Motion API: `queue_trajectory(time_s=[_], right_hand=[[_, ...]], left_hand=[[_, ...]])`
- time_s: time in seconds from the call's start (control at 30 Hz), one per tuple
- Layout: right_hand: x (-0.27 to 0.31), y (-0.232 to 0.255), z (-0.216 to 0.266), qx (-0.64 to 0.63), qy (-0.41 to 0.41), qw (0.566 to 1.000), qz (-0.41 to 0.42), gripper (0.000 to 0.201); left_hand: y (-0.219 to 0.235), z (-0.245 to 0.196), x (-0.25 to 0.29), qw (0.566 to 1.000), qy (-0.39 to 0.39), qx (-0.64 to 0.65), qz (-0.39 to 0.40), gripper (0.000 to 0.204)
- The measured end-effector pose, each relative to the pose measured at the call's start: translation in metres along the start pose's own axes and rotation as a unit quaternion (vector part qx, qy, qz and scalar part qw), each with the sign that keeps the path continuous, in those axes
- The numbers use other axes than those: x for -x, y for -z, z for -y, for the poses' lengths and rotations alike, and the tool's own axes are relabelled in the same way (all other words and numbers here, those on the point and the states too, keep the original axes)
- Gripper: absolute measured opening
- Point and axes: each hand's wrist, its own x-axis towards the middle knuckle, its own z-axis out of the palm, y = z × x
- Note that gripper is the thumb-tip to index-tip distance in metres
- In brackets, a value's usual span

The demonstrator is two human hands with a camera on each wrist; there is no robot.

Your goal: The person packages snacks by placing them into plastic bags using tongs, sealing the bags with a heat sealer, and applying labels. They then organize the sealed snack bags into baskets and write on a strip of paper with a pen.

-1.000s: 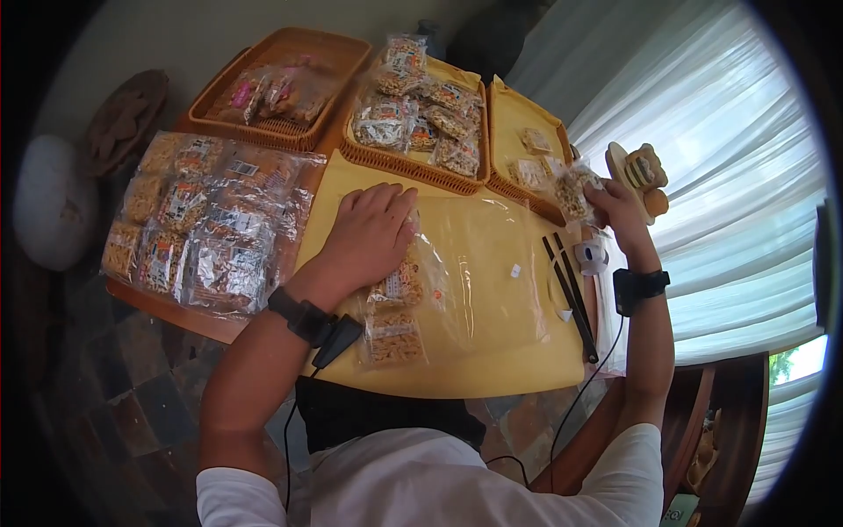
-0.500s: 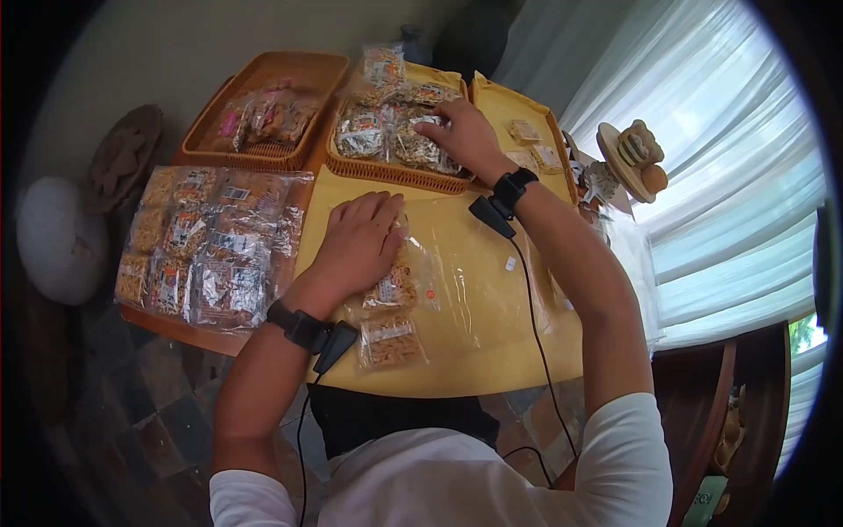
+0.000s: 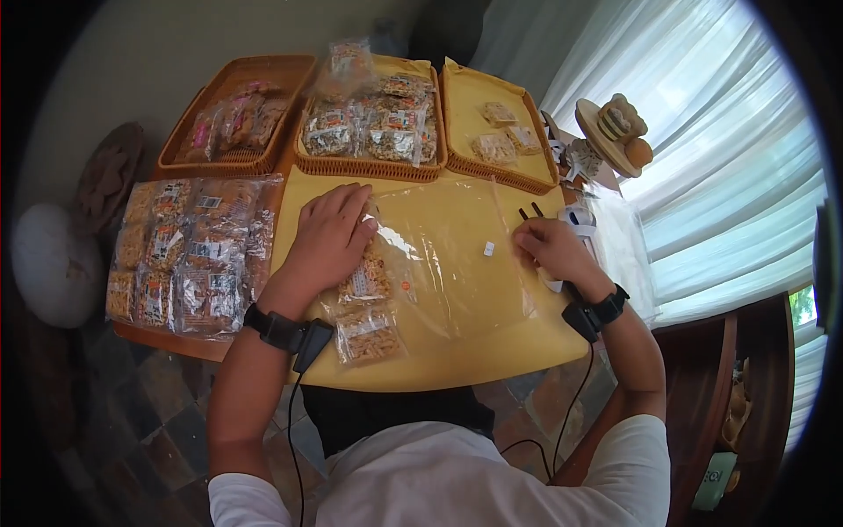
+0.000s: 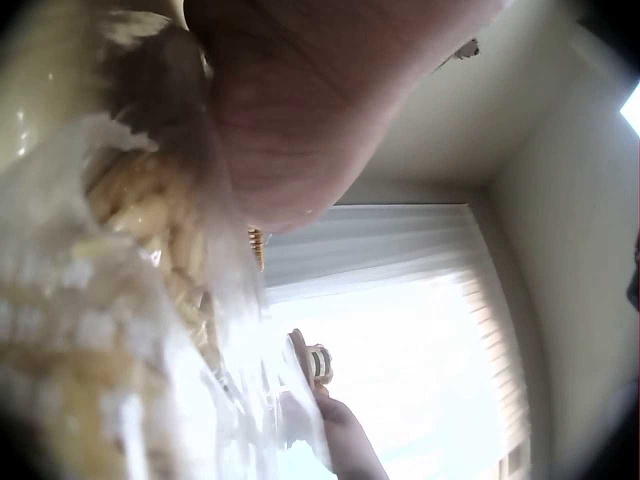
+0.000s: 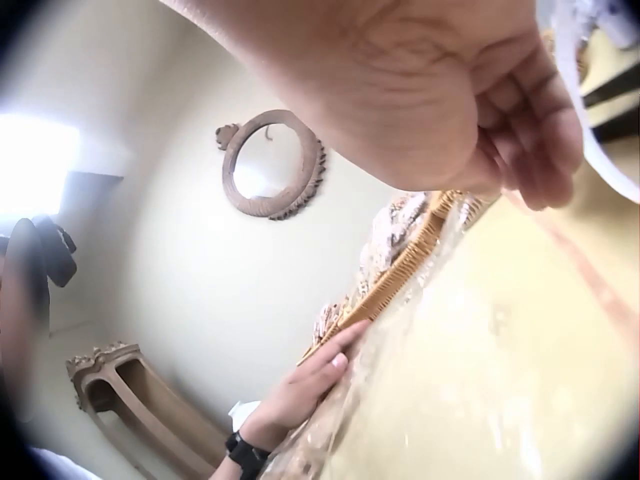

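Observation:
My left hand [image 3: 329, 237] lies with extended fingers over the upper left part of a large clear bag [image 3: 457, 263]. Packs of puffed snack [image 3: 364, 281] show beside and below its fingers, under clear film; another pack [image 3: 367, 335] lies nearest me. At the bag's right edge is my right hand [image 3: 558, 255], fingers bent and tips close together; whether they pinch the film cannot be made out. In the right wrist view the fingers of the right hand [image 5: 530, 140] curl inward, with no snack pack in them. Film-wrapped snack fills the left of the left wrist view [image 4: 150, 230].
Wicker baskets stand along the back: left [image 3: 237, 165], middle [image 3: 369, 169] with stacked packs, right [image 3: 500, 178] with several small packs. Filled clear bags [image 3: 193, 255] lie at left. Black tongs [image 3: 537, 211], a white strap [image 3: 578, 220] and a small round stand [image 3: 606, 145] are at right.
My right hand held a snack pack by the right basket, moved over the middle basket, and is now at the bag's right edge without the pack. My left hand has stayed over the bag.

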Motion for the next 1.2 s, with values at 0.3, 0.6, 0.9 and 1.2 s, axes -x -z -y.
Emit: queue_trajectory(time_s=[0.3, 0.6, 0.9, 1.2], right_hand=[[0.01, -0.055, 0.025, -0.274, -0.055, 0.956, 0.092, 0.03], [0.012, -0.07, 0.059, -0.304, 0.146, 0.941, -0.026, 0.022], [0.031, -0.019, 0.079, -0.331, 0.2, 0.919, -0.077, 0.02], [-0.062, 0.084, 0.066, -0.291, 0.222, 0.907, -0.207, 0.027]], left_hand=[[0.043, -0.041, 0.009, 0.964, 0.157, -0.215, 0.004, 0.07], [0.032, -0.027, 0.023, 0.966, 0.244, -0.062, 0.052, 0.052], [0.038, -0.04, 0.026, 0.931, 0.28, 0.23, -0.035, 0.038], [0.102, -0.095, -0.132, 0.949, 0.156, 0.261, -0.088, 0.035]])
